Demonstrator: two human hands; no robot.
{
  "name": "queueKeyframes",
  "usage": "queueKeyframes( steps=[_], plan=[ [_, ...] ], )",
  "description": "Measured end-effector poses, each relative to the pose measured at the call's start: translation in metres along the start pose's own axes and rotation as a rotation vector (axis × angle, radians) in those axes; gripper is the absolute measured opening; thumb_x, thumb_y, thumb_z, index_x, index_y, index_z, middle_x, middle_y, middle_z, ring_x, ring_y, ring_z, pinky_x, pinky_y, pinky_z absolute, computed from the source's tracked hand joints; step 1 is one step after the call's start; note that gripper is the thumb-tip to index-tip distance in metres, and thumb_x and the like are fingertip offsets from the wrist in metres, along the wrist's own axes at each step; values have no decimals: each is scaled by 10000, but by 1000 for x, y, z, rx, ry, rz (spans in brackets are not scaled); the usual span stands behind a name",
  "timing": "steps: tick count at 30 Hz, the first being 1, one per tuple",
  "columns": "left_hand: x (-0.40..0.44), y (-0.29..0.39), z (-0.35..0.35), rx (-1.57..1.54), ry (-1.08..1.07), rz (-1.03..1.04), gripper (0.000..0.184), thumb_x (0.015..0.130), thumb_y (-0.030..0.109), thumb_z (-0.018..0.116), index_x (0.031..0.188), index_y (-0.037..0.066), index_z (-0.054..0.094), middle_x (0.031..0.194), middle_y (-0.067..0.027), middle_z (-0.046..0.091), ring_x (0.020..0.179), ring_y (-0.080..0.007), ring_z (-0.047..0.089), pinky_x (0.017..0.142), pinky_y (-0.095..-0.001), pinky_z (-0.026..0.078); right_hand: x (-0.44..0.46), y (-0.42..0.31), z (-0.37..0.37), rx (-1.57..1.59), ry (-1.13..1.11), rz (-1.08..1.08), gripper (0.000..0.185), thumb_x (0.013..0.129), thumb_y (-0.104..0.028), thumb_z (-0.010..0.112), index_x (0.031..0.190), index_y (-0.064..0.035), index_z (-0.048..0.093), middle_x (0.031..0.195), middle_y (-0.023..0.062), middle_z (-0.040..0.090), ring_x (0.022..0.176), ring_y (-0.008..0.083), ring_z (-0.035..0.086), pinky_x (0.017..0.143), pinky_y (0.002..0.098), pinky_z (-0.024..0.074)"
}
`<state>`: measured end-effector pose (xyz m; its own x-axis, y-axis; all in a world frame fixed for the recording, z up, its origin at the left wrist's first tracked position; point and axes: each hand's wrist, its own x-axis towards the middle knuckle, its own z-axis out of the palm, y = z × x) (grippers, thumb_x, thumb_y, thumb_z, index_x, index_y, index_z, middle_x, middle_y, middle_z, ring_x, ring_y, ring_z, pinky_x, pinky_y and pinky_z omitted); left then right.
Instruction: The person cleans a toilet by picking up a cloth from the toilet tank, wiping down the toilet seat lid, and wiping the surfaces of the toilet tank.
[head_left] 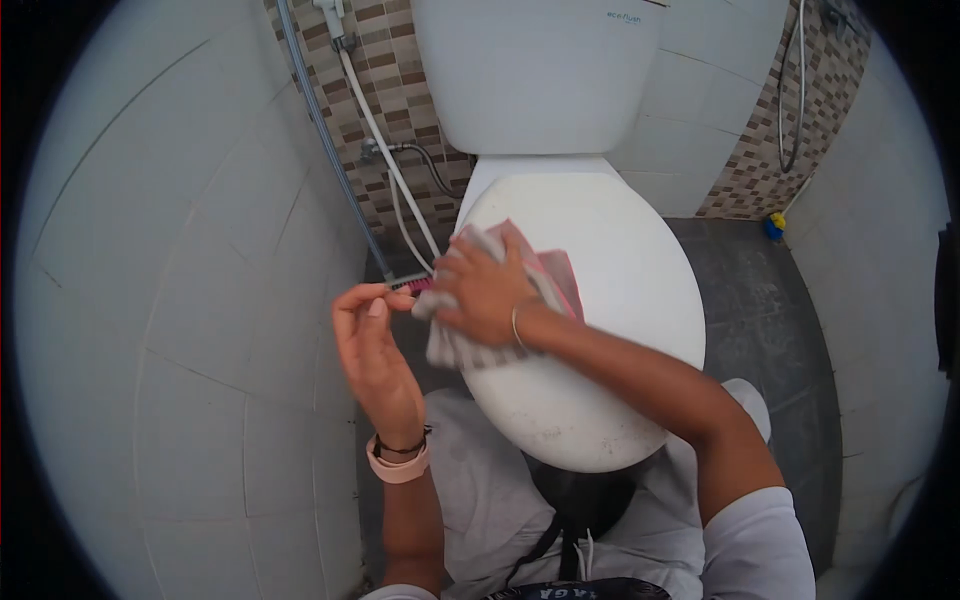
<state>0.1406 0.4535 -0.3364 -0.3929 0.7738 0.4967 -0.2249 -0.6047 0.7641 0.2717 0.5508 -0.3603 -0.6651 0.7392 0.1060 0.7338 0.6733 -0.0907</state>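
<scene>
My right hand (487, 295) presses a cloth (465, 350) with grey and white checks and pink edges against the left side of the closed white toilet lid (630, 290). The cloth is bunched beneath its fingers and partly blurred. To the left of the lid, my left hand (375, 345) is raised with its fingers loosely bent, and I see nothing held in it. Just beyond its fingertips is a brush head (415, 285) with pink and dark bristles, partly hidden by the hand and cloth. Dark specks (560, 432) mark the lid's front part.
The white cistern (540, 75) stands behind the lid. A grey pole (325, 130), a white hose (375, 125) and a metal hose (435, 170) are at the back left. Tiled walls close in both sides. A blue and yellow brush (774, 226) rests on the dark floor at right.
</scene>
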Motion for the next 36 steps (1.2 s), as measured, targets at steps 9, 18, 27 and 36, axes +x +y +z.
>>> queueKeyframes(
  steps=[9,18,27,36],
  plan=[
    [10,-59,42,446,-237,-76,169,1004,165,537,1067,11,565,1034,-86,629,1003,-192,594,930,-341,454,36,128,-20,-32,105,359,589,977,-608,331,1475,-312,435,1570,9,369,1498,279,214,1145,640,170],
    [6,-75,55,710,-361,58,221,990,209,556,1022,-9,568,1002,-152,622,964,-308,613,873,-391,464,-96,179,-31,41,127,608,665,964,-663,322,1538,-326,319,1615,29,276,1505,277,190,1146,608,197],
    [4,-75,57,718,-319,17,331,1022,303,510,1068,-19,572,1050,-170,620,1010,-327,603,897,-399,454,-176,68,-24,-47,53,487,708,957,-645,359,1547,-257,311,1629,155,183,1508,377,118,1114,707,62],
    [2,-74,59,773,-335,-15,379,1037,341,470,1120,-19,556,1098,-172,614,1060,-336,586,937,-403,436,-83,112,-28,-1,67,408,756,921,-705,346,1547,-284,305,1646,74,176,1520,308,116,1119,714,56]
  ],
)
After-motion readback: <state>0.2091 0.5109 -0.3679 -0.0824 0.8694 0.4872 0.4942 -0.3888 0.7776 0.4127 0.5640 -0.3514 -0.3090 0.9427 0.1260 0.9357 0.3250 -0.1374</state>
